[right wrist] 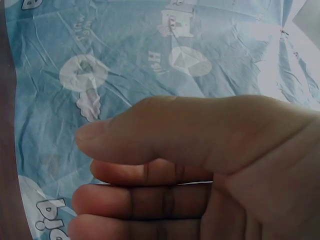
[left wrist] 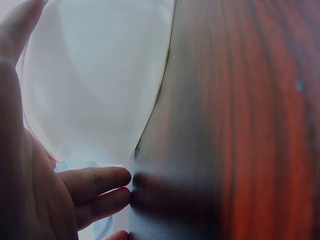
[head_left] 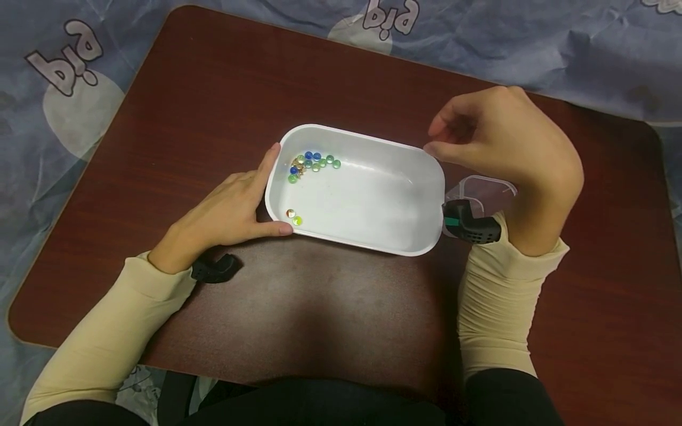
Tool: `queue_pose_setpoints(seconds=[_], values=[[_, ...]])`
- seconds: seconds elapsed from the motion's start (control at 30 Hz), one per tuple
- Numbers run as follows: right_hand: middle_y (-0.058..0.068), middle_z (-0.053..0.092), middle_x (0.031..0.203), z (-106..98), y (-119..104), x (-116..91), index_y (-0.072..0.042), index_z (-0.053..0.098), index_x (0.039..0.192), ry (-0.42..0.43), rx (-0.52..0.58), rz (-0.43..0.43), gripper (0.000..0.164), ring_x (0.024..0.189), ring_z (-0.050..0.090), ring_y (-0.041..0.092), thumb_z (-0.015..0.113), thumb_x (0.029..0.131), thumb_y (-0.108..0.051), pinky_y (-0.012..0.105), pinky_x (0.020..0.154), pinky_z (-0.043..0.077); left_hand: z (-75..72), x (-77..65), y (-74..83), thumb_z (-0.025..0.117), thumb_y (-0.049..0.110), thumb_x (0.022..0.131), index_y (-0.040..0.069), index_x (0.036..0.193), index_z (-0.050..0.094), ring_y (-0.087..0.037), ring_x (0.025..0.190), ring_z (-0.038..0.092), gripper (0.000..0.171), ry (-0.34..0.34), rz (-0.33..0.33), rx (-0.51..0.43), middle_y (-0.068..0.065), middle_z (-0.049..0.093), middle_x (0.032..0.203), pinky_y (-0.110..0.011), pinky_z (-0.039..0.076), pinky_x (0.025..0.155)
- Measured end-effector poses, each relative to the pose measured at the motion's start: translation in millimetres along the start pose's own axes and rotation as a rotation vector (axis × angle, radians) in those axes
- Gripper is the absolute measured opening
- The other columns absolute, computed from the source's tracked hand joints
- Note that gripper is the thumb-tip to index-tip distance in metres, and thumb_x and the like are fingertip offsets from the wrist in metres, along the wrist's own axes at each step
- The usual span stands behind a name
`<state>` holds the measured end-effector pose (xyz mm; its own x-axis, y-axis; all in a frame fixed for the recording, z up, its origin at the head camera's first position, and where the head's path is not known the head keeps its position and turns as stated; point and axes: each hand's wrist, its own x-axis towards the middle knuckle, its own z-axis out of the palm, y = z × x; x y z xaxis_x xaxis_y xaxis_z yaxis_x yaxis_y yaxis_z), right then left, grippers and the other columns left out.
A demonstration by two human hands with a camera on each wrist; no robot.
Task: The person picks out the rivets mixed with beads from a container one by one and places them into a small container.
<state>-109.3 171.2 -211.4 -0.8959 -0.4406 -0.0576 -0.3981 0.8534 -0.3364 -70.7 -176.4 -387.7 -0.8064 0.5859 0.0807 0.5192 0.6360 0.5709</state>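
A white rectangular tray (head_left: 373, 195) lies on the table with glass marbles in its left part. Blue, green and amber marbles (head_left: 315, 163) cluster near its far left corner; a reddish marble (head_left: 290, 213) and a yellow-green marble (head_left: 297, 220) sit near the close left corner. My left hand (head_left: 229, 207) spans the tray's left end, thumb along the near rim and fingers along the end wall. In the left wrist view its fingers (left wrist: 95, 185) look fairly straight. At the far right corner hovers my right hand (head_left: 490, 133), fingers loosely bent, nothing seen between them.
A clear plastic container (head_left: 487, 188) stands right of the tray, partly hidden by the right wrist and its black wrist camera (head_left: 469, 223). The dark brown table (head_left: 240, 89) ends at a blue printed sheet (head_left: 479, 35) behind it.
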Motion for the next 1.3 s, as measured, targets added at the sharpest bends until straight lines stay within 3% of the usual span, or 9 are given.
queue_pose_setpoints(seconds=[0.23,0.43,0.83,1.3], values=[[-0.002,0.069,0.078,5.0,-5.6,10.5,-0.012,0.074,0.093,-0.010,0.016,-0.020,0.010,0.062,0.055,0.012,0.072,0.087,-0.019,0.019,0.060,0.039,-1.1,-0.2,0.4,0.073,0.060,0.081,0.010,0.158,-0.010,-0.035,0.128,0.047,0.123,-0.003,0.003,0.018,-0.019,0.036,0.154,-0.052,0.036,0.104],[-0.001,0.070,0.079,10.0,-9.4,17.7,-0.011,0.074,0.093,-0.020,0.039,-0.037,0.010,0.066,0.057,0.011,0.072,0.086,-0.017,0.018,0.062,0.040,-0.9,-0.1,0.7,0.074,0.058,0.081,0.008,0.158,-0.008,-0.030,0.128,0.048,0.124,-0.002,0.004,0.015,-0.020,0.044,0.148,-0.050,0.036,0.104],[0.000,0.072,0.083,16.5,-13.1,33.4,-0.010,0.074,0.094,-0.039,0.040,-0.061,0.011,0.072,0.061,0.008,0.072,0.087,-0.018,0.019,0.067,0.043,-1.2,0.0,0.8,0.076,0.057,0.080,0.013,0.158,-0.013,-0.030,0.136,0.042,0.126,-0.026,-0.040,0.020,-0.020,0.039,0.152,-0.050,0.032,0.108],[0.002,0.071,0.082,25.0,-22.9,47.8,-0.008,0.073,0.092,-0.039,0.053,-0.101,0.012,0.072,0.060,0.011,0.071,0.088,-0.018,0.020,0.067,0.043,-2.0,-1.4,-0.2,0.075,0.059,0.080,0.010,0.158,-0.010,-0.028,0.130,0.048,0.125,0.001,0.009,0.015,-0.019,0.048,0.145,-0.049,0.035,0.106]])
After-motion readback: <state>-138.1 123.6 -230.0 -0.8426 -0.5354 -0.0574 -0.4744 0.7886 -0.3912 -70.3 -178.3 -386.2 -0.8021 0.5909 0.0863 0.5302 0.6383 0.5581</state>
